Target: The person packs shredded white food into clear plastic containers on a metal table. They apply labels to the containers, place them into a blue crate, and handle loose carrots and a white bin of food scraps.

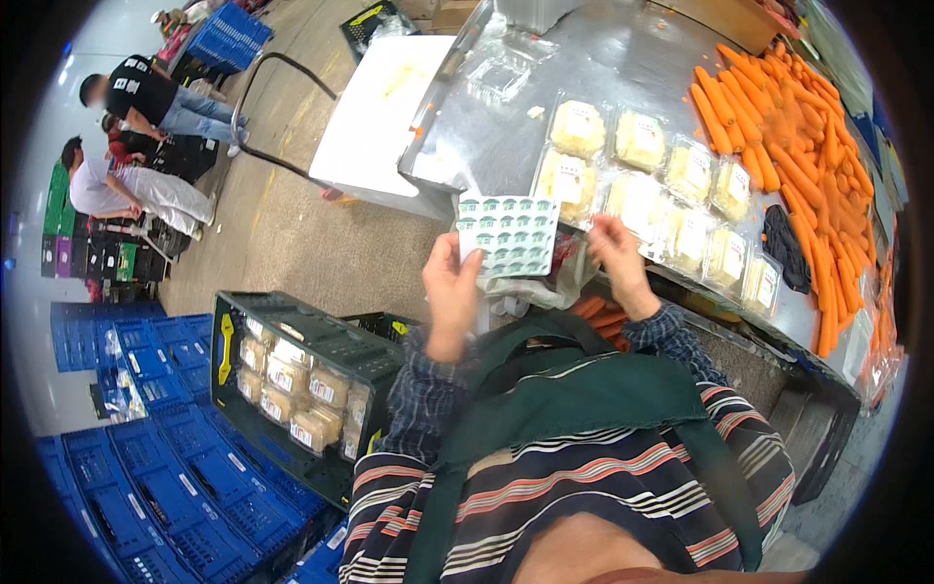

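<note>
My left hand (451, 292) pinches a white sheet of green-printed stickers (507, 235) at its lower left corner, over the near edge of the metal table (467, 139). My right hand (619, 255) is at the table edge, right of the sheet, fingers bent. Whether a small sticker is between its fingertips, I cannot tell. Just beyond it stand two rows of clear plastic clamshell boxes (565, 182) with pale yellow shredded food inside. White labels sit on their lids. Farther back on the table is an empty clear clamshell (500, 77).
A large heap of peeled carrots (810, 168) covers the table's right side, with a black bag (786, 244) beside it. At my left a dark green crate (306, 321) holds packed boxes, near stacked blue crates (175, 482). A white-topped cart (372, 109) adjoins the table. Two people (146, 95) stand far left.
</note>
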